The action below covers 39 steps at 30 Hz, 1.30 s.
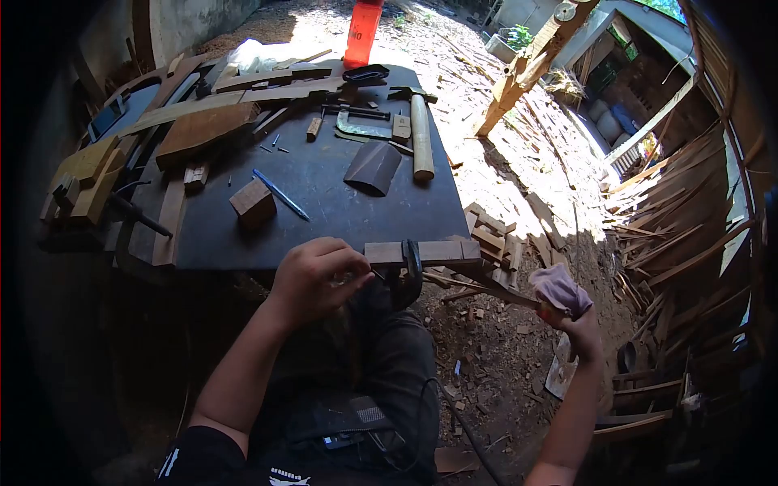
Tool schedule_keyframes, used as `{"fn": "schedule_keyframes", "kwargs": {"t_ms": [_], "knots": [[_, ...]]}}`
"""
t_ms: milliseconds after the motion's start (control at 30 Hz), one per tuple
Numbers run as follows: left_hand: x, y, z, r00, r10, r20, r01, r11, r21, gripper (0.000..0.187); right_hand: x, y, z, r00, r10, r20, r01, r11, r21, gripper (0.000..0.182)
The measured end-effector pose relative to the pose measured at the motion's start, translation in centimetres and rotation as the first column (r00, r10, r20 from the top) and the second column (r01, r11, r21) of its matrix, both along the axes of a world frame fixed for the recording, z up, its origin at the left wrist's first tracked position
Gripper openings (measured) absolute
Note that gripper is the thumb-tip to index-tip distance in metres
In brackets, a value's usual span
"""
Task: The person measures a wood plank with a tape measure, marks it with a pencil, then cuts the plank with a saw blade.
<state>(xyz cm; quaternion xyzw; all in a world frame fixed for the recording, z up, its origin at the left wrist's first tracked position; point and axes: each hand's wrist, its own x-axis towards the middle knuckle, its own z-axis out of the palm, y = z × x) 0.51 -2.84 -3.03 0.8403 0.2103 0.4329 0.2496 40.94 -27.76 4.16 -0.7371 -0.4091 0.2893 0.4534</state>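
A wooden strip [442, 251] lies along the near table edge, with a black clamp [412, 274] around it. Just left of the clamp is my left hand [318, 275], its fingers curled and pinched on a thin dark rod; whether the rod joins the clamp is unclear. Out to the right, past the table, my right hand [582, 330] is closed around the handle end of a long flat blade [510, 294]. A pinkish cloth [561, 290] is bunched at that hand. The blade's far end reaches the right end of the strip; its edge is too small to make out.
On the dark table [324, 186] are a wooden block [253, 202], a blue pen [281, 195], sandpaper [373, 168], a hammer [421, 138], a C-clamp [362, 124] and a red bottle [362, 34]. A wooden post [527, 69] stands beyond; wood scraps [494, 235] lie right.
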Motion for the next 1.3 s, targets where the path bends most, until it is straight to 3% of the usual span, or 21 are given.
{"fn": "schedule_keyframes", "kwargs": {"t_ms": [33, 133, 233, 267, 333, 367, 433, 500, 533, 667, 700, 767, 800, 867, 900, 1167, 1300], "knots": [[-0.2, 0.0, -0.1, 1.000, 0.004, 0.007, -0.004, 1.000, 0.006, 0.014, 1.0, -0.8, -0.1, 0.998, 0.033, -0.052, -0.031, 0.999, 0.030, 0.061], [-0.4, 0.2, -0.2, 1.000, -0.013, 0.014, 0.013, 0.999, 0.032, 0.015, 2.6, -2.9, 0.4, 0.995, 0.048, -0.090, -0.057, 0.993, -0.101, 0.062], [-0.4, -0.3, 0.4, 1.000, -0.024, 0.010, 0.025, 0.996, -0.090, 0.014, 1.9, -4.8, 0.7, 0.993, 0.014, -0.117, -0.015, 1.000, -0.012, 0.063], [0.0, -0.3, 1.0, 0.999, -0.019, 0.029, 0.023, 0.990, -0.142, 0.013, 1.6, -5.1, 0.9, 0.999, -0.006, -0.035, 0.004, 0.999, -0.048, 0.072], [0.7, -0.1, 2.2, 0.999, -0.011, 0.050, 0.023, 0.969, -0.247, 0.013, 2.0, -5.5, 2.1, 0.995, 0.008, -0.095, -0.017, 0.996, -0.089, 0.065], [1.4, 0.1, 2.8, 0.999, -0.040, 0.031, 0.046, 0.976, -0.214, 0.013, 2.1, -5.7, 2.7, 0.991, 0.010, -0.133, -0.026, 0.993, -0.116, 0.062], [4.1, 1.3, 4.5, 0.996, -0.087, 0.002, 0.087, 0.984, -0.157, 0.015, 2.9, -5.8, 4.4, 0.999, -0.018, -0.039, 0.011, 0.986, -0.164, 0.055], [7.1, 2.7, 6.2, 0.949, -0.275, -0.153, 0.249, 0.954, -0.169, 0.019, 3.6, -5.9, 7.2, 0.992, -0.070, 0.106, 0.095, 0.962, -0.257, 0.057], [8.9, 3.7, 6.6, 0.898, -0.389, -0.207, 0.340, 0.910, -0.236, 0.021, 3.9, -5.8, 8.2, 0.997, -0.070, 0.039, 0.076, 0.981, -0.178, 0.056], [15.7, 8.1, 5.2, 0.636, -0.716, -0.286, 0.569, 0.686, -0.453, 0.028, 3.7, -2.9, 11.8, 0.985, 0.100, 0.140, -0.077, 0.983, -0.164, 0.051], [16.3, 8.6, 4.4, 0.670, -0.719, -0.183, 0.574, 0.659, -0.487, 0.029, 4.2, -2.5, 12.2, 0.977, 0.106, 0.187, -0.069, 0.978, -0.194, 0.050], [16.2, 9.5, 2.4, 0.709, -0.705, 0.014, 0.588, 0.579, -0.564, 0.031, 2.8, -1.0, 13.1, 0.992, 0.094, 0.080, -0.069, 0.959, -0.276, 0.053], [15.6, 9.5, 3.6, 0.775, -0.622, -0.113, 0.461, 0.679, -0.570, 0.030, 2.4, -0.7, 12.7, 0.988, 0.118, 0.103, -0.090, 0.965, -0.245, 0.057], [14.8, 9.4, 3.4, 0.715, -0.697, -0.046, 0.529, 0.583, -0.617, 0.031, 2.6, -0.2, 11.9, 0.977, 0.145, 0.153, -0.111, 0.971, -0.212, 0.069], [14.6, 9.3, 3.2, 0.685, -0.729, -0.012, 0.557, 0.534, -0.636, 0.031, 3.9, -0.2, 11.5, 0.954, 0.161, 0.254, -0.083, 0.953, -0.291, 0.070], [14.8, 9.1, 3.2, 0.692, -0.721, 0.018, 0.578, 0.540, -0.611, 0.027, 6.9, -0.8, 7.5, 0.959, 0.112, 0.260, -0.067, 0.982, -0.174, 0.057], [14.9, 9.2, 3.0, 0.696, -0.717, 0.034, 0.587, 0.541, -0.602, 0.026, 8.5, -1.8, 6.9, 0.945, 0.025, 0.326, 0.024, 0.989, -0.146, 0.058]]}}
